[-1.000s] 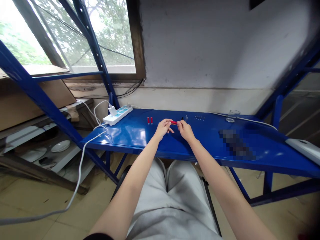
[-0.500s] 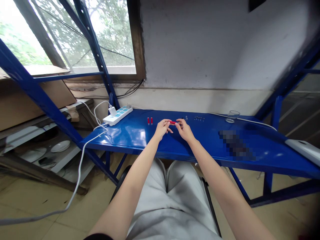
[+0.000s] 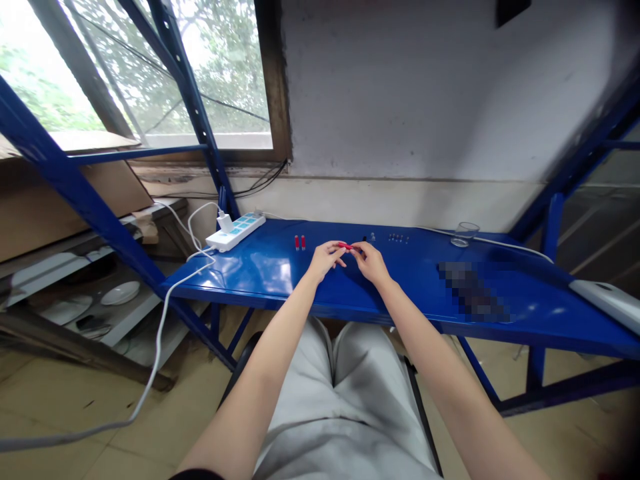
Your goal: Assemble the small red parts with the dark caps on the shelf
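Note:
Both my hands meet over the blue metal table [image 3: 260, 270]. My left hand [image 3: 326, 257] pinches one end of a small red piece [image 3: 345, 246], fingers curled. My right hand [image 3: 371, 261] pinches at its other end, where a tiny dark part shows at the fingertips. Two small red pieces [image 3: 299, 241] stand upright on the table to the left of my hands. A row of several tiny dark parts [image 3: 399, 237] and one small clear part [image 3: 373, 236] lie just beyond my right hand.
A white power strip [image 3: 235, 231] with a plugged charger and white cable lies at the table's left rear. A glass cup [image 3: 465, 233] stands at the back right, a white cable beside it. Blue rack posts flank the table; a white device [image 3: 605, 297] sits far right.
My hands stay together around the red piece, with only slight shifts of the fingers; the right fingertips have closed in on its end again.

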`<action>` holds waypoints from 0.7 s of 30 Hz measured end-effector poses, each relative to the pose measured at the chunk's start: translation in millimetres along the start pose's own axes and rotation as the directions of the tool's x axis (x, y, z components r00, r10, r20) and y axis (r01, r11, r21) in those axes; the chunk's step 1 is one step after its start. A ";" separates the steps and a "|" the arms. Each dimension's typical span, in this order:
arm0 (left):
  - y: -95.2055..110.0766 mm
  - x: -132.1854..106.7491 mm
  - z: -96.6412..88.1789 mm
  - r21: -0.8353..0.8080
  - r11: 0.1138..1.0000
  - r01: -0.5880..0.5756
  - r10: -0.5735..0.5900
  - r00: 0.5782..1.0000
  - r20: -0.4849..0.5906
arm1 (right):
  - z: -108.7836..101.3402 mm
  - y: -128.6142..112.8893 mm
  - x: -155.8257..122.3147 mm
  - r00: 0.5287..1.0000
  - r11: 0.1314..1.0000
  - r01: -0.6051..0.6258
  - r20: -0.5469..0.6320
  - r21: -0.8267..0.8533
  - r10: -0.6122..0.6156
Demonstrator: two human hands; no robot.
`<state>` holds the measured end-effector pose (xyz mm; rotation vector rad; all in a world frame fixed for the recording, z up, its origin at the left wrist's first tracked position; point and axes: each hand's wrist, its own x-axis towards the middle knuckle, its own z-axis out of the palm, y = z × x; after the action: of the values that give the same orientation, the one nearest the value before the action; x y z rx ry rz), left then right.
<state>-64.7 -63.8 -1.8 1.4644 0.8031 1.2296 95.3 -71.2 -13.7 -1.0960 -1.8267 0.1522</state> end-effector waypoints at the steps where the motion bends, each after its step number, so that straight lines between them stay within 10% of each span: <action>1: 0.0 0.2 -0.1 0.011 1.000 -0.002 0.003 1.000 -0.011 | -0.3 -0.7 0.0 1.000 1.000 0.004 0.003 -0.001 -0.004; 21: -1.5 2.7 -0.2 0.031 0.999 -0.020 0.023 0.994 -0.108 | -3.1 -7.8 -0.9 1.000 0.999 -0.012 0.020 -0.051 0.013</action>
<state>-64.0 -60.9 -2.5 1.4430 0.8837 1.3273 93.0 -77.4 -8.6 -1.1453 -1.8510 0.1261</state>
